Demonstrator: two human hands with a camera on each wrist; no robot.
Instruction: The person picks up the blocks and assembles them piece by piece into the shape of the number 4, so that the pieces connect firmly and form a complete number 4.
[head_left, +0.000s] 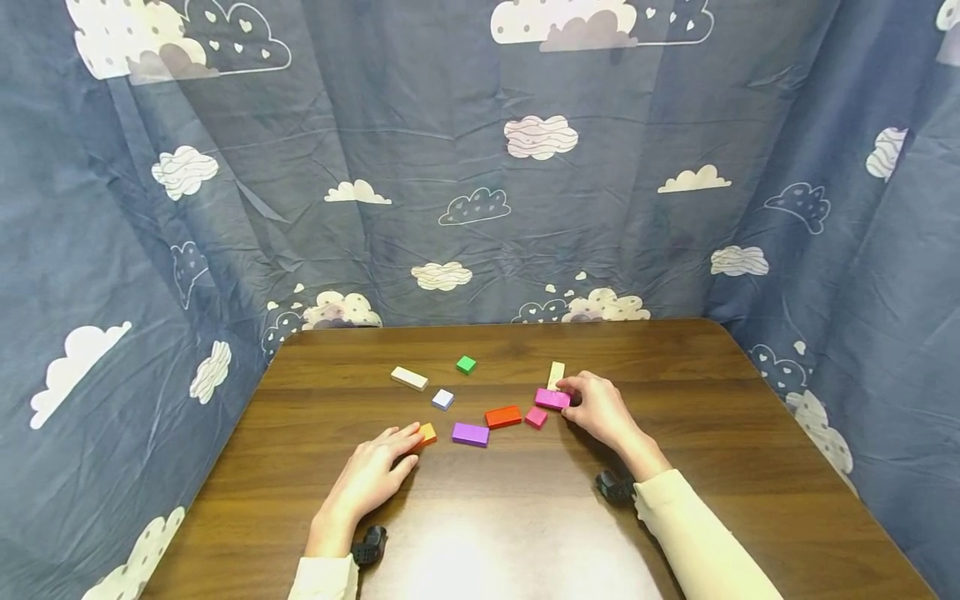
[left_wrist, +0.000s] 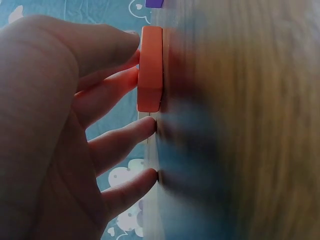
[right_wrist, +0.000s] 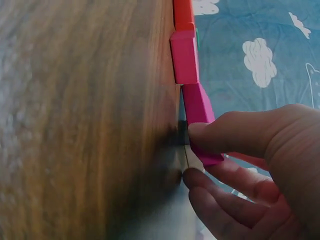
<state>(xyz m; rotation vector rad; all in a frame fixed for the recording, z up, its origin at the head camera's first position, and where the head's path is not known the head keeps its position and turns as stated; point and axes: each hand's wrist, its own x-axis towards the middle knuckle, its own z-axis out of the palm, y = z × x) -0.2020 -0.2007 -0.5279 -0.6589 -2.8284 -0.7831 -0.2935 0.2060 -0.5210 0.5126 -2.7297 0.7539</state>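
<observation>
My left hand [head_left: 366, 477] rests its fingertips on an orange block [head_left: 428, 434], the thumb held apart from it. In the left wrist view the fingers are extended beside that block [left_wrist: 150, 70], two of them touching the table. My right hand [head_left: 602, 410] pinches a magenta block [head_left: 552, 400] between thumb and fingers. The right wrist view has this block [right_wrist: 198, 104] tilted, its gripped end raised off the table. A cream block [head_left: 556, 372] lies just behind it, partly hidden; a small pink block [head_left: 536, 417] lies in front to the left.
Between the hands lie a red block [head_left: 503, 417] and a purple block [head_left: 470, 434]. Farther back are a light blue block [head_left: 442, 399], a white block [head_left: 409, 378] and a green block [head_left: 466, 365]. A cloud-patterned curtain [head_left: 420, 242] hangs behind the wooden table [head_left: 510, 517].
</observation>
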